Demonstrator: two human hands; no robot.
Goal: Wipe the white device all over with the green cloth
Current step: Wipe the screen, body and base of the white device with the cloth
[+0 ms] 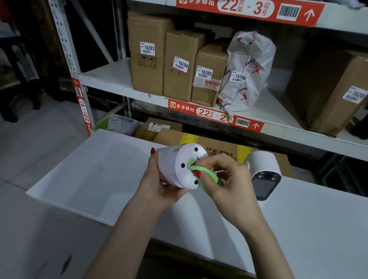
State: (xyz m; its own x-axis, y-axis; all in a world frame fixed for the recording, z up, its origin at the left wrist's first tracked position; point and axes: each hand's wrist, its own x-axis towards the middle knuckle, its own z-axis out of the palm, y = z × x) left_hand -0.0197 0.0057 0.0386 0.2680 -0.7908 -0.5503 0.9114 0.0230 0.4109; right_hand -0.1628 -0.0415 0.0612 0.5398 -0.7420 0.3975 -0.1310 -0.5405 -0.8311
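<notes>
My left hand (159, 182) grips a white cylindrical device (173, 164) above the white table, lying on its side with its flat round base turned toward me. The base shows three small black pads. My right hand (226, 182) pinches a bunched green cloth (200, 170) and presses it against the right part of that base. Most of the cloth is hidden under my right fingers.
A second white device (263, 170) with a dark screen stands on the white table (97, 175) just right of my hands. Behind is a metal shelf rack (116, 82) with labelled cardboard boxes (146, 53) and a white parcel bag (247, 71). Tiled floor lies to the left.
</notes>
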